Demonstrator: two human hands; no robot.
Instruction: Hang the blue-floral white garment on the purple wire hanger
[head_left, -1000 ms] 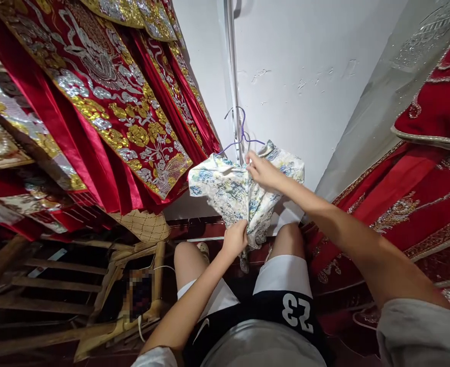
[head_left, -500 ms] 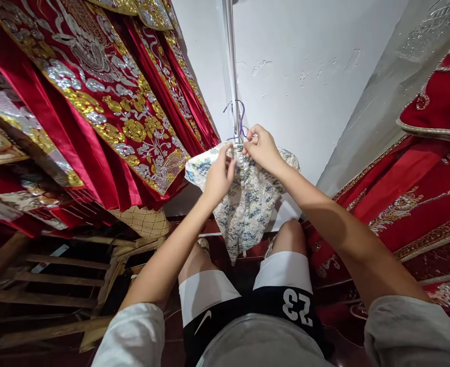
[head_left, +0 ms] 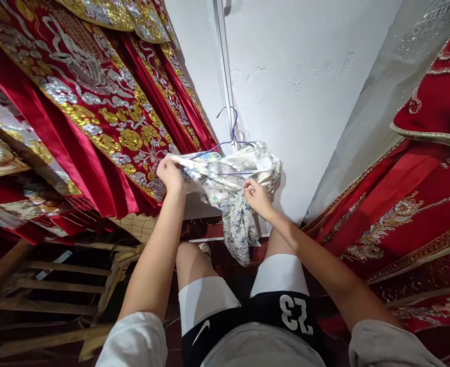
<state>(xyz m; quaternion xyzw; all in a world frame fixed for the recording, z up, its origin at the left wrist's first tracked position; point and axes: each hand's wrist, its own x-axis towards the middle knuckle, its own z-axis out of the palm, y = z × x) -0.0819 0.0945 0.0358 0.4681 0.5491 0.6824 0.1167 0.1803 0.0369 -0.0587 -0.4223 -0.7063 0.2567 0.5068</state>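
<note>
A white floral shirt (head_left: 237, 214) with blue and yellow print hangs on a purple wire hanger (head_left: 234, 127) in front of the wall. My left hand (head_left: 170, 174) is closed on the shirt's left side and pulls that cloth out sideways, past the hanger's end. Lower down on the right, my right hand (head_left: 257, 197) pinches the shirt's edge just below the hanger's bottom bar. The shirt is open at the front and bunched, with its lower part dangling between my knees.
Red embroidered garments with gold and silver sequins (head_left: 133, 137) hang close on the left. More red beaded cloth (head_left: 400, 204) hangs on the right, beside a grey sheer fabric (head_left: 362, 117). A wooden chair frame (head_left: 64, 288) stands low left. A white wall (head_left: 286, 61) with a metal strip (head_left: 225, 66) is ahead.
My hands have moved apart from the collar, the left out to the left, the right downward. The shirt has been spread open, baring more of the hanger, and its cloth has bunched up.
</note>
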